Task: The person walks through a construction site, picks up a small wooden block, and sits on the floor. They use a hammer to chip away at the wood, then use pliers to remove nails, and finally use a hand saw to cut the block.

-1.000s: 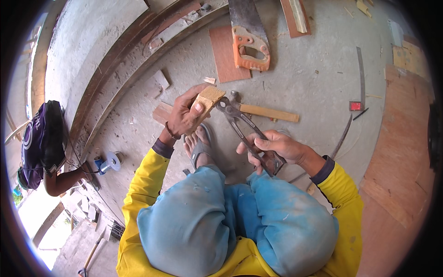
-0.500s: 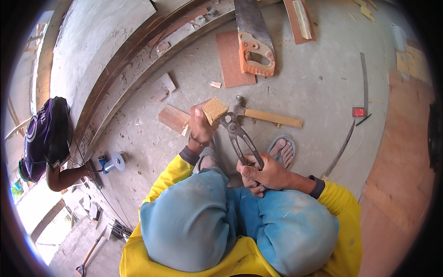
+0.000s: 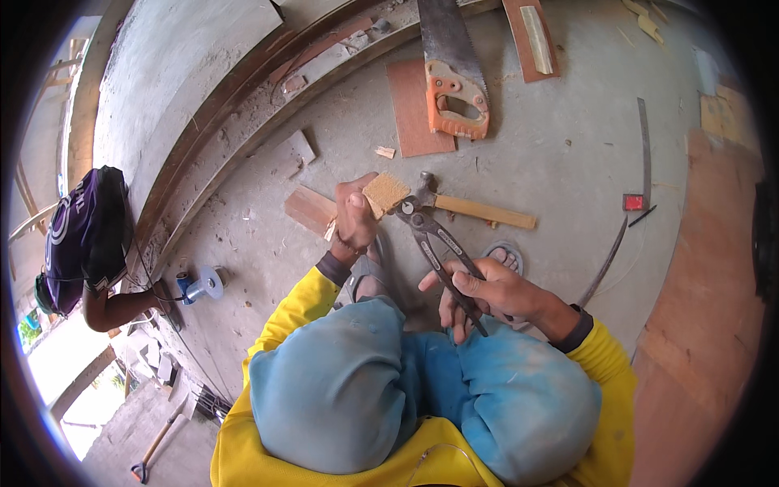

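Note:
My left hand [image 3: 355, 221] is closed around a wooden block [image 3: 387, 191], its rough, pale end turned up. In my right hand [image 3: 499, 290] are dark metal pincers [image 3: 445, 258], the handles lying between thumb and fingers. The jaws meet the block's right edge; whether they bite on anything there is too small to tell. Just beyond the jaws lies a hammer [image 3: 484, 210] with a wooden handle, flat on the concrete floor. A reddish-brown board piece [image 3: 310, 209] rests on the floor beside my left hand.
Farther off, a handsaw [image 3: 458, 99] with an orange handle overlaps a brown panel [image 3: 412, 122]. To the right are a red-cornered metal tool [image 3: 633, 202] and a plywood sheet [image 3: 698, 284]. A person's arm [image 3: 118, 312] is at far left, near a blue-and-clear tool [image 3: 201, 286].
My right hand has shifted right and its fingers have loosened on the pincers, whose handles now slant more to the right. My left hand keeps the block nearly in place.

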Available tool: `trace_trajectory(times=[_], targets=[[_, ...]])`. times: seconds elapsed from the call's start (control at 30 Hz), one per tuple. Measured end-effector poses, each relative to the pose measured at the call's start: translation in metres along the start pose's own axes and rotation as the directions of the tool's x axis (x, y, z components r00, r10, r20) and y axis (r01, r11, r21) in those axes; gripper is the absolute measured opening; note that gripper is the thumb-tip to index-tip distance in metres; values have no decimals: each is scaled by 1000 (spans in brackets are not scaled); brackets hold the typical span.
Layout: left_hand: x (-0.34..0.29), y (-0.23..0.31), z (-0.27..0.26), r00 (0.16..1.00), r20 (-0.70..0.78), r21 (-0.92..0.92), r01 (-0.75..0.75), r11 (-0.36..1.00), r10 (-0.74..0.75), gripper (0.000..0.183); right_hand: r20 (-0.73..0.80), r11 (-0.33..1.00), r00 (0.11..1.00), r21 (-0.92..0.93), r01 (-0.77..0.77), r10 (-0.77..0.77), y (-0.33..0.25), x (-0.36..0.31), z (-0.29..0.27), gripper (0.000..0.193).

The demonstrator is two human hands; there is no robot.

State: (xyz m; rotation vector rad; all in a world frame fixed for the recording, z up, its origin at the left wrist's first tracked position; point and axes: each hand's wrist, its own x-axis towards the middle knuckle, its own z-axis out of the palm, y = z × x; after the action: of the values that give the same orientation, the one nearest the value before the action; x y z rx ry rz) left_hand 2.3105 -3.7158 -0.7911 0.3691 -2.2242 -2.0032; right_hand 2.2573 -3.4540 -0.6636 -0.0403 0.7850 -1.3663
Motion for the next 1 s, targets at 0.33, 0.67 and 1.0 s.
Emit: trace_trajectory(times=[0.33,0.67,1.0], targets=[[11,5,4,998,39,-16,-55,998,56,96,123,994,988,45,-101,95,0,0,-13,60],[26,15,-10,985,88,229,-162,960,146,92,-85,969,996,-245,-36,15,-19,-3,-2,70],[24,20,-3,983,53,69,-182,981,178,94,78,998,995,-8,-67,67,-7,9,-6,59]])
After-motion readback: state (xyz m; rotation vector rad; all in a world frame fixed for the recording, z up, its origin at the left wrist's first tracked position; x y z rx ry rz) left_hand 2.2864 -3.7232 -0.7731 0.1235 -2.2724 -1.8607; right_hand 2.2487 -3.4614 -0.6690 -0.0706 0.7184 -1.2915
